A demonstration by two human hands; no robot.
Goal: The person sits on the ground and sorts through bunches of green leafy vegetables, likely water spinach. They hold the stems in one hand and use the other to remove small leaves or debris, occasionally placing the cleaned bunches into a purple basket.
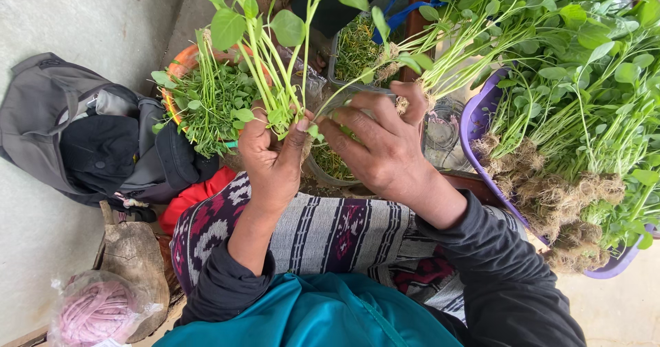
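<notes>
L hand point(271, 158) pinches bunch of green stems point(271, 65) upright, fingers tight near base. R hand point(385, 144) fingers closed on rooted stalk point(440, 65) from purple basin point(474, 117). I judge: align cut ends w/ bunch, grip firm, don't crush leaves.

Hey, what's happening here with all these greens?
A seated person is handling leafy green stalks. The left hand grips a small bunch of stems upright, and the right hand holds a rooted stalk beside it. A purple basin on the right holds many rooted plants, and an orange bowl holds loose greens.
</notes>
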